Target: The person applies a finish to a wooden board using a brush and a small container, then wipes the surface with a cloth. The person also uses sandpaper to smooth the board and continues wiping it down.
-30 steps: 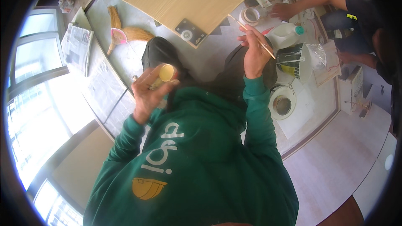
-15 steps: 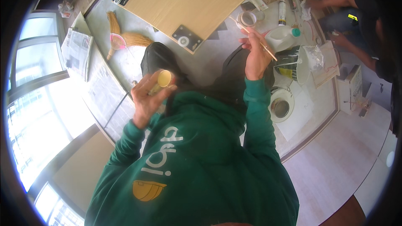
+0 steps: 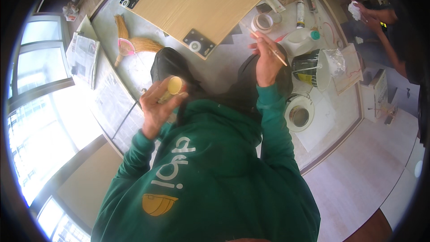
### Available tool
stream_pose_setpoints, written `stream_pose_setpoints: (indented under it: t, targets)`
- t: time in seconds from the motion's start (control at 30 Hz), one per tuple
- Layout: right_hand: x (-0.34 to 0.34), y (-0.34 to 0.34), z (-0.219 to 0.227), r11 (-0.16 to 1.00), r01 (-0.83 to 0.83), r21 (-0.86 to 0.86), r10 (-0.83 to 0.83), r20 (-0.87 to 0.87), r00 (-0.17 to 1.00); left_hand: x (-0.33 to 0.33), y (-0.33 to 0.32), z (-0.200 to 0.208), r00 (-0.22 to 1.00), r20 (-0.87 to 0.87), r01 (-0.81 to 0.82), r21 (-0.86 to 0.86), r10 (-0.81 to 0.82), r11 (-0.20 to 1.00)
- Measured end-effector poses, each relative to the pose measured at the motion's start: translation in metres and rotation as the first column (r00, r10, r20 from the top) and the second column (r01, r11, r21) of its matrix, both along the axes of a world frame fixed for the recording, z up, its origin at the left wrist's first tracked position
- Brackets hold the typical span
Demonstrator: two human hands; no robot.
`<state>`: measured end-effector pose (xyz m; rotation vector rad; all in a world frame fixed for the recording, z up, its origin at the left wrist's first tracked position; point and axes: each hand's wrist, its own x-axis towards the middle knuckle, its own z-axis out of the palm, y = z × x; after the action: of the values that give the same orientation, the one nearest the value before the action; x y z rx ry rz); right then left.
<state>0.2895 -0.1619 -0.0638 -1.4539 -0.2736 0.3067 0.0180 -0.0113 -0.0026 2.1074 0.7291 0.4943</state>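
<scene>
My left hand (image 3: 154, 107) is closed around a small cup (image 3: 174, 83) with a yellowish inside, held upright in front of my chest. In my right hand (image 3: 268, 67) is a thin paintbrush (image 3: 278, 56) with a wooden handle, gripped between thumb and fingers. Its far end points up and left, toward the pale wooden panel (image 3: 206, 4), and is too blurred to make out. Dark metal plates with round casters sit at the panel's corners, the closest caster plate (image 3: 198, 43) lying between my two hands. The brush and panel are apart.
A straw broom (image 3: 139, 44) lies to the left. On the right stand a white jug with a green cap (image 3: 300, 41), a paint bucket (image 3: 312, 68), a tin (image 3: 299, 115), a roll of tape (image 3: 262, 22) and a tube (image 3: 300, 14). Another person's hands (image 3: 374, 18) hold white tissue.
My right hand has shifted slightly left and down with the brush. My left hand and the cup have barely moved. The other person's hands have come together around the tissue.
</scene>
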Motion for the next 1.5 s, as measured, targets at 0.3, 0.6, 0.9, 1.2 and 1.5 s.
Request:
stream_pose_setpoints:
  t: [0.3,0.6,0.9,1.2,1.5]
  targets:
    - [-0.039,-0.043,0.033,0.998,0.041,-0.038,-0.045,-0.125,0.991,0.023,-0.007,0.000,0.998,0.031,0.055,-0.067,-0.053,0.996]
    - [-0.016,-0.096,0.063,0.953,0.290,-0.087,-0.281,0.101,0.954,0.086,-0.027,0.035,0.920,0.212,0.336,0.012,-0.331,0.942]
    - [0.084,-0.105,0.104,0.956,0.264,0.128,-0.286,0.222,0.932,0.105,0.011,0.100,0.964,0.166,0.183,0.158,-0.208,0.970]
    - [0.329,-0.053,0.015,0.871,0.131,-0.473,-0.026,0.222,0.975,0.153,0.081,0.146,0.984,0.165,-0.128,0.375,0.069,0.918]
    - [0.529,0.062,-0.156,0.438,0.135,-0.889,0.271,0.274,0.923,0.236,0.117,0.130,0.915,0.222,-0.404,0.484,0.337,0.776]
